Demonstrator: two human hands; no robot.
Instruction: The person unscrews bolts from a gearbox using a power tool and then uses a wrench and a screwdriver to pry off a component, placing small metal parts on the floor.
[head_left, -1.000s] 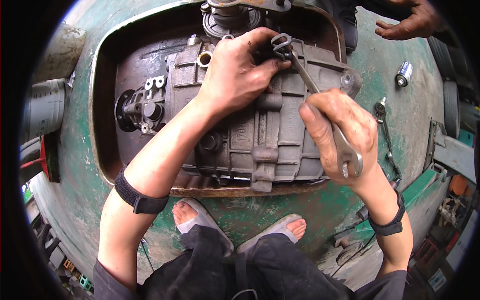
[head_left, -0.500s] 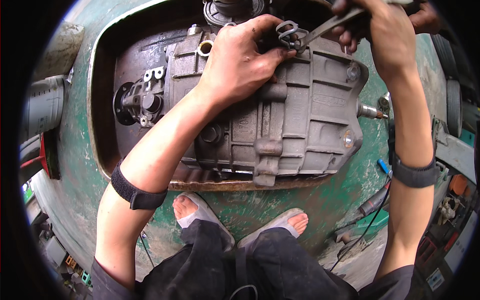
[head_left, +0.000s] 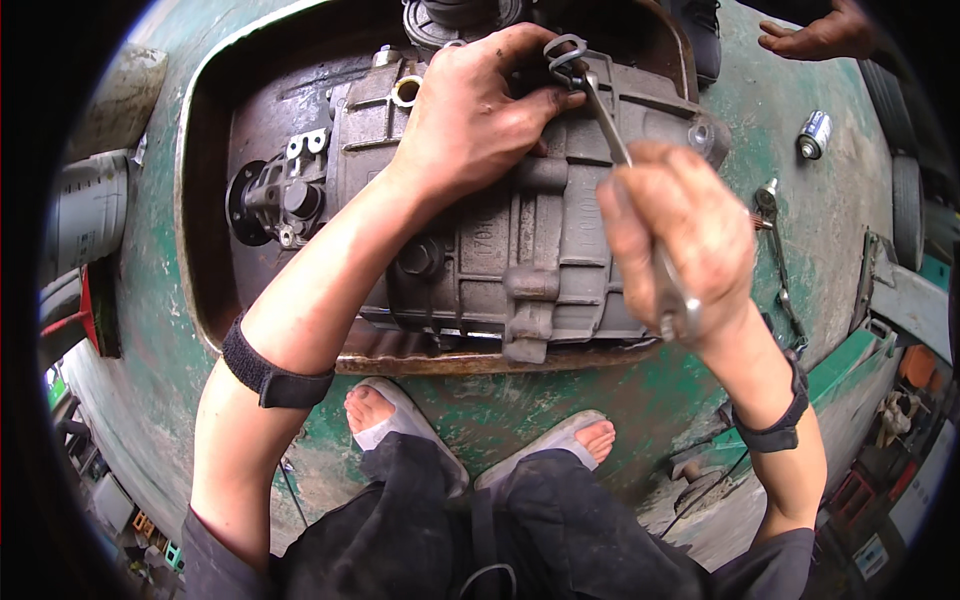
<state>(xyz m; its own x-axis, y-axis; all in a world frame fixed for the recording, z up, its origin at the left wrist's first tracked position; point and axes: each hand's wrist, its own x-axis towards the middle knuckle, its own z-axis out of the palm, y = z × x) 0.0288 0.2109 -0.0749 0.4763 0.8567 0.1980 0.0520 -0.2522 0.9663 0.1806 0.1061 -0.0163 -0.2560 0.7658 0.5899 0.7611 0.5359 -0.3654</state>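
Observation:
A grey cast-metal gearbox [head_left: 590, 290] lies on its side in front of me. At its far edge, my left hand [head_left: 465, 125] has its thumb and fingers closed around a looped metal bracket [head_left: 567, 50]; part of that grip is hidden behind the fingers. One end of a steel wrench [head_left: 608, 125] sits at the bolt beside the bracket. My right hand [head_left: 690, 235] is wrapped around the wrench's handle, over the right half of the gearbox, and looks slightly blurred. The wrench's other end sticks out below my fist, toward me.
A rusty-rimmed metal tray [head_left: 190, 200] holds the gearbox. On the green floor at right lie a small can [head_left: 816, 135] and a ratchet-like tool [head_left: 780, 255]. Another person's hand [head_left: 825, 38] shows at the upper right. My sandaled feet [head_left: 400, 425] stand by the tray's near edge.
My right hand has swung from the far right toward me, turning the wrench so its handle points nearer. The other person's hand now shows apart from mine. My left hand has barely moved.

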